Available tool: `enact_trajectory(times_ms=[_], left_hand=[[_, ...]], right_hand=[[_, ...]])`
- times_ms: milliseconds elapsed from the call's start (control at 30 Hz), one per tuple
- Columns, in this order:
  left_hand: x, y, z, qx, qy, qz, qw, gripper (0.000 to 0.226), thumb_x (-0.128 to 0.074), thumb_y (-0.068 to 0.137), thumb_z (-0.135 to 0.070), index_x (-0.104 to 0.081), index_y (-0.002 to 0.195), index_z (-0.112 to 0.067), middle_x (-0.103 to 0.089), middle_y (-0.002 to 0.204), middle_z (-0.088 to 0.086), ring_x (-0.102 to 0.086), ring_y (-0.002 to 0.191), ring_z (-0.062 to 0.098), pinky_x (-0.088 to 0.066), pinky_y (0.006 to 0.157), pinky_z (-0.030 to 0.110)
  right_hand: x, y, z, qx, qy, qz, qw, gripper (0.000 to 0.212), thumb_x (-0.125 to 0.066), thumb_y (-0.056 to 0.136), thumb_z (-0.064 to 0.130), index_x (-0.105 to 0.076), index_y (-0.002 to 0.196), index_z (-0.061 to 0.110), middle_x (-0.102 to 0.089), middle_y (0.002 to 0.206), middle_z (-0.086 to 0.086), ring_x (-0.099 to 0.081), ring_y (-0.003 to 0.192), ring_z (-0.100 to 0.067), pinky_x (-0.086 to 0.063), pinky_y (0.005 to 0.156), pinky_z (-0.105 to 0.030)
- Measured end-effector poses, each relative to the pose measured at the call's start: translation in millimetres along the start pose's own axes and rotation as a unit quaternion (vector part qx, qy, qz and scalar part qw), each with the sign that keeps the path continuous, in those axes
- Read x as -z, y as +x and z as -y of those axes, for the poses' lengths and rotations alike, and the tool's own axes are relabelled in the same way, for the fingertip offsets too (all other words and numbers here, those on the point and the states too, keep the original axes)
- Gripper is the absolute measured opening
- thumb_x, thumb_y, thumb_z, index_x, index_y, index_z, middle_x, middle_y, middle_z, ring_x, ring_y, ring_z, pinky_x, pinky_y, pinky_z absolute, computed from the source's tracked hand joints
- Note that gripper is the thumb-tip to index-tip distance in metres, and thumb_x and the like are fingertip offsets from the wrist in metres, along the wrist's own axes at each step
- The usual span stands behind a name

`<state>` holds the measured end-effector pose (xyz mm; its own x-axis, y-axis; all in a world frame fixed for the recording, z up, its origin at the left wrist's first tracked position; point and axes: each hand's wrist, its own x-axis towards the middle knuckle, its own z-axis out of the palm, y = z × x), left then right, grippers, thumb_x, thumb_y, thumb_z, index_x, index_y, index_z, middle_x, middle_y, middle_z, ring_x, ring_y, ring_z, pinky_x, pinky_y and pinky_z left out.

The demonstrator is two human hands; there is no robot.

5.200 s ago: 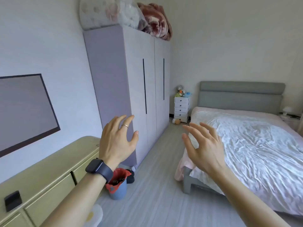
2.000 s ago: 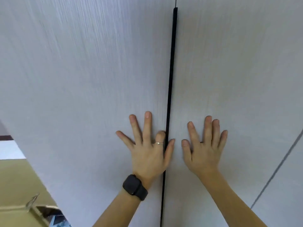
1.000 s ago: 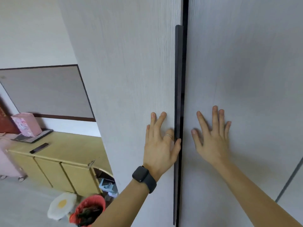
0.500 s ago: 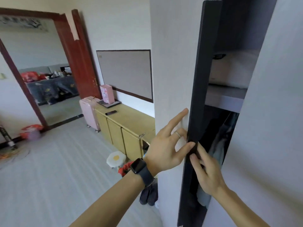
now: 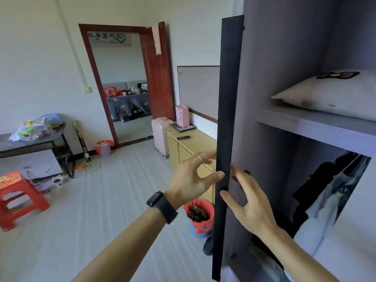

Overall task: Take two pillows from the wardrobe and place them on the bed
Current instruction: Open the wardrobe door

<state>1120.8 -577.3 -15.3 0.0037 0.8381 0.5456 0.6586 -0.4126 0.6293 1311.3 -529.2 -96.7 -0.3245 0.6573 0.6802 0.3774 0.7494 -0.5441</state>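
Hands (image 5: 223, 192) flank wardrobe door (image 5: 227, 139)

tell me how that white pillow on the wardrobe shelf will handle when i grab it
The pillow probably feels soft and floppy: its corner sags to a limp point. Likely light for its bulk. It overhangs the shelf edge slightly, so it should slide out easily.

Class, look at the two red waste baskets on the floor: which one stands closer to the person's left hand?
The red-lined blue bin just below the left hand, beside the open wardrobe door; the other basket stands far off by the doorway.
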Motion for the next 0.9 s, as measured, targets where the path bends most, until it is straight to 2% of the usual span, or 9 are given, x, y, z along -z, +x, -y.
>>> enact_trajectory(times_ms=[100,200,300,400,533,633,800,833,900], left_hand=[[16.2,-1.4,3.1,0.028,0.027,-0.019,0.999,0.064,-0.078,0.082,-0.038,-0.041,0.129,-0.060,-0.064,0.114,-0.025,-0.059,0.104,-0.007,-0.038,0.081,0.001],[26.7,-2.7,9.7,0.049,0.023,-0.053,0.997,0.067,-0.082,0.080,-0.033,-0.042,0.130,-0.053,-0.065,0.109,-0.021,-0.063,0.096,-0.004,-0.046,0.083,0.010],[34.6,-5.2,19.7,0.065,0.023,-0.088,0.994,0.061,-0.081,0.082,-0.026,-0.048,0.123,-0.054,-0.068,0.098,-0.022,-0.068,0.082,-0.003,-0.054,0.077,0.015],[43.7,-6.2,29.6,0.089,0.021,-0.103,0.990,0.063,-0.079,0.083,-0.026,-0.045,0.122,-0.063,-0.070,0.096,-0.025,-0.070,0.080,-0.004,-0.057,0.078,0.016],[51.3,-1.1,44.0,0.110,-0.006,-0.123,0.986,0.058,-0.079,0.082,-0.036,-0.054,0.134,-0.047,-0.074,0.102,-0.015,-0.072,0.083,-0.001,-0.061,0.084,0.031],[54.2,3.6,52.8,0.117,0.005,-0.137,0.984,0.061,-0.080,0.080,-0.042,-0.046,0.128,-0.062,-0.073,0.103,-0.016,-0.072,0.083,-0.001,-0.061,0.082,0.029],[54.4,11.1,58.1,0.148,0.041,-0.178,0.972,0.059,-0.072,0.087,-0.039,-0.044,0.138,-0.053,-0.064,0.094,-0.032,-0.067,0.081,-0.011,-0.054,0.077,0.011],[54.8,13.5,58.5,0.152,0.048,-0.184,0.970,0.059,-0.070,0.089,-0.037,-0.043,0.139,-0.052,-0.062,0.092,-0.035,-0.067,0.081,-0.011,-0.054,0.077,0.011],[57.9,19.8,62.0,0.164,0.055,-0.194,0.966,0.059,-0.068,0.090,-0.033,-0.044,0.142,-0.046,-0.062,0.092,-0.032,-0.069,0.084,-0.005,-0.056,0.083,0.021]], right_hand=[[-16.2,11.9,4.9,0.007,-0.025,0.005,1.000,0.073,-0.054,0.086,0.072,-0.019,0.149,0.057,-0.042,0.154,0.014,-0.041,0.137,0.000,-0.044,0.097,-0.019],[-30.4,23.1,4.3,0.014,-0.030,0.020,0.999,0.081,-0.055,0.082,0.076,-0.013,0.149,0.060,-0.029,0.162,0.015,-0.030,0.142,0.002,-0.041,0.100,-0.021],[-44.6,33.4,3.3,0.032,-0.041,0.030,0.998,0.086,-0.058,0.081,0.077,-0.013,0.151,0.057,-0.023,0.164,0.012,-0.032,0.147,-0.012,-0.044,0.102,-0.033],[-57.3,43.6,5.4,0.042,-0.050,0.030,0.997,0.089,-0.065,0.080,0.070,-0.018,0.153,0.052,-0.016,0.167,0.009,-0.031,0.148,-0.021,-0.047,0.095,-0.032],[-78.4,56.2,6.5,0.063,-0.073,0.017,0.995,0.089,-0.066,0.082,0.069,-0.025,0.156,0.041,-0.010,0.168,0.002,-0.025,0.151,-0.026,-0.040,0.098,-0.032],[-94.6,62.2,6.5,0.062,-0.067,0.017,0.996,0.088,-0.063,0.084,0.069,-0.021,0.157,0.042,-0.007,0.169,0.002,-0.023,0.152,-0.025,-0.046,0.102,-0.038],[-113.5,75.1,8.9,0.048,-0.070,0.034,0.996,0.084,-0.059,0.089,0.067,-0.014,0.157,0.045,-0.002,0.169,0.001,-0.023,0.152,-0.030,-0.051,0.104,-0.050],[-116.3,78.0,8.9,0.048,-0.076,0.041,0.995,0.082,-0.057,0.091,0.065,-0.012,0.157,0.046,0.000,0.169,0.001,-0.022,0.152,-0.031,-0.049,0.105,-0.050],[-120.2,83.4,8.9,0.048,-0.086,0.060,0.993,0.079,-0.054,0.094,0.060,-0.008,0.157,0.047,0.006,0.169,0.003,-0.020,0.153,-0.030,-0.047,0.108,-0.049]])
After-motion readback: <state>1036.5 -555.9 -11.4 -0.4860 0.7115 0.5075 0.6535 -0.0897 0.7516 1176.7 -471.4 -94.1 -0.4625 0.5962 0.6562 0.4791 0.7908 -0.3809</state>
